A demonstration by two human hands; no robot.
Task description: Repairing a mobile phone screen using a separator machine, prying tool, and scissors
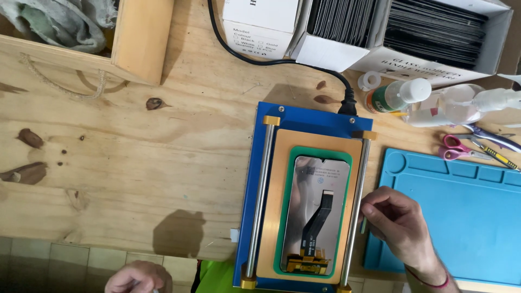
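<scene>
A pale plywood worktop (135, 163) carries a blue heating plate (304, 116) with two steel rails, just left of the right hand (399, 220). On the plate, inside a green frame, lies a phone screen (315, 214), back side up, its long axis running away from the person, notch end far, connector end near; a black ribbon cable runs down its middle. The right hand rests at the plate's right rail, fingers curled narrow on a thin greenish tool (362, 225). The left hand (138, 276) sits low at the near edge, well left of the plate; whether it holds anything I cannot tell. Right of the right hand lies a blue mat (467, 217). Beyond it stand clear bottles (434, 103), pink scissors (458, 147), and white open boxes (434, 38) filled with dark glass sheets. A white box with a printed label (260, 24) stands further left.
</scene>
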